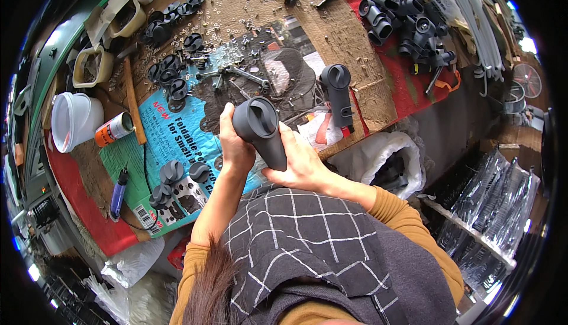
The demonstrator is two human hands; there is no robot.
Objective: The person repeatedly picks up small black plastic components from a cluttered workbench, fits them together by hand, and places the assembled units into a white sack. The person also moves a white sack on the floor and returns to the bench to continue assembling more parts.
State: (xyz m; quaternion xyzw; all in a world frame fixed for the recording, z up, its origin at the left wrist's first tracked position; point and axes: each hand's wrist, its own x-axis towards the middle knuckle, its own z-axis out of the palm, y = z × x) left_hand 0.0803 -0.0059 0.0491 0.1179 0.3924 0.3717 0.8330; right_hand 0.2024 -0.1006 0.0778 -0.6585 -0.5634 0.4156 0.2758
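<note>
Between my two hands is a dark grey plastic tube fitting (273, 150) with a round, ridged knob (261, 116) on its upper end. My left hand (236, 147) wraps its left side, with the thumb up beside the knob. My right hand (303, 160) closes on the tube from the right, fingers along its side. A similar fitting with a knob (339, 97) lies on the table just beyond my right hand. Loose bolts (236, 78) are scattered beyond the held piece. Several loose dark knobs (171, 171) sit left of my left forearm.
A purple-handled electric screwdriver (119, 195), an orange can (114, 129) and a white tub (77, 121) stand or lie at the left. More fittings (402, 11) are piled at the far right. A hammer (134, 100) lies near the can. An open white sack (384, 162) sits below the table's right edge.
</note>
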